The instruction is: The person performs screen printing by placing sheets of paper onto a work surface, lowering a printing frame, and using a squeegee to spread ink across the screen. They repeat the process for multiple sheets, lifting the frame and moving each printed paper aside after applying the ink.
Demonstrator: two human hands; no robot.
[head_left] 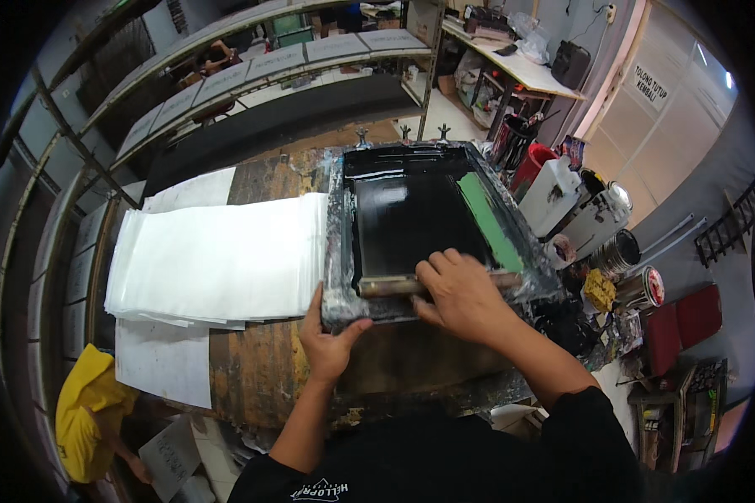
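A screen printing frame point(336, 226) lies on the stained wooden table point(260, 360) in front of me. Wet black ink covers most of its mesh point(411, 222), and a green strip point(488, 220) shows along the right side. My right hand point(466, 295) is closed around the wooden handle of a squeegee point(382, 287), which lies across the near end of the mesh. Its blade is hidden. With fingers along the side and thumb at the near edge, my left hand point(329, 348) grips the frame's near left corner.
Left of the frame is a stack of white sheets point(218, 256). Drying racks point(268, 63) with printed sheets stand behind and left. Paint cans point(642, 287), a red bucket point(535, 163) and a yellow sponge point(599, 289) crowd the right. A person in yellow point(92, 415) holds a sheet, lower left.
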